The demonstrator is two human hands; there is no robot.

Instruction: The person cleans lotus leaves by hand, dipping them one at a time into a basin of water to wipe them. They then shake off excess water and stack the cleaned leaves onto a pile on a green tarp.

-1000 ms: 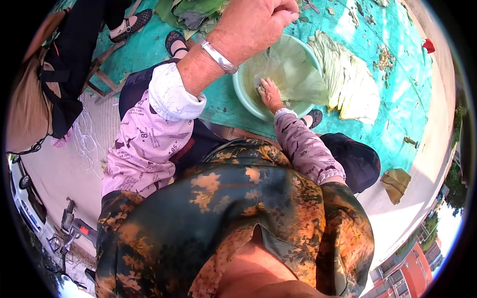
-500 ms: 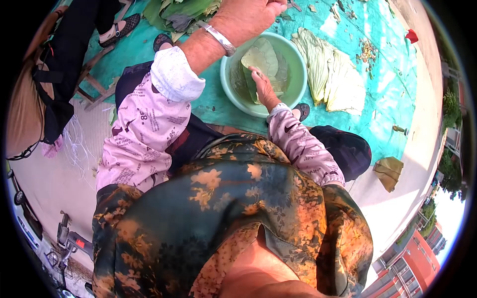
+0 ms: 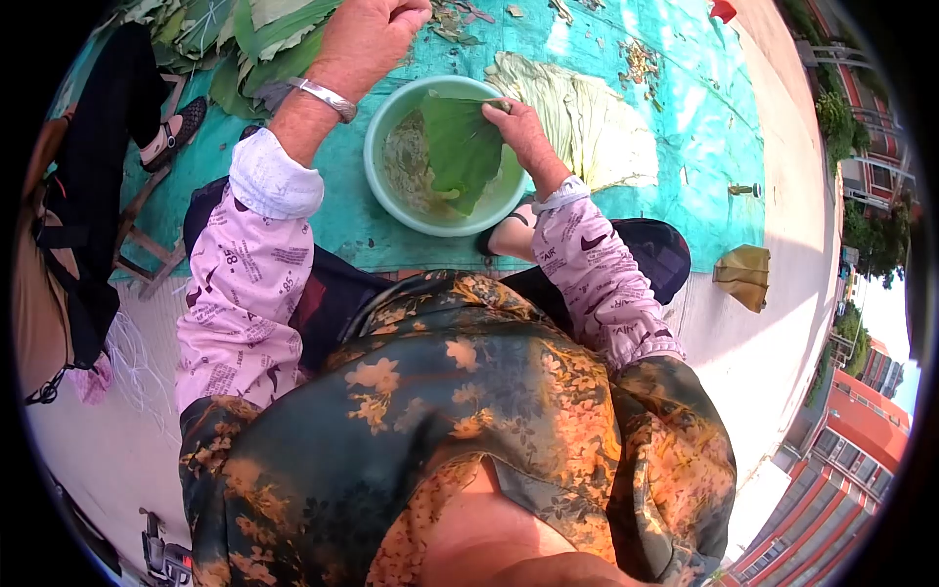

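My right hand (image 3: 523, 135) pinches the edge of a green lotus leaf (image 3: 468, 147) between thumb and fingers. The leaf hangs over a pale green basin (image 3: 380, 186), its lower part reaching toward the murky water inside. My left hand (image 3: 367, 44), with a silver bracelet at the wrist, is raised beyond the basin's upper left. Its fingers are curled together at the top edge of the view, and what they hold, if anything, does not show. Right of the basin lies a flat stack of pale, pleated leaves (image 3: 597, 127).
A teal tarp (image 3: 704, 196) covers the ground, with a pile of green leaves (image 3: 245, 49) at upper left and dry scraps (image 3: 641, 64) at upper right. Another person's shoe (image 3: 176, 132) and a wooden stool (image 3: 147, 240) are at left. A brown folded piece (image 3: 743, 277) lies off the tarp.
The leaf in my right hand has turned from its pale side to its darker green side and been lifted by its edge. The view has shifted, moving the basin left in frame.
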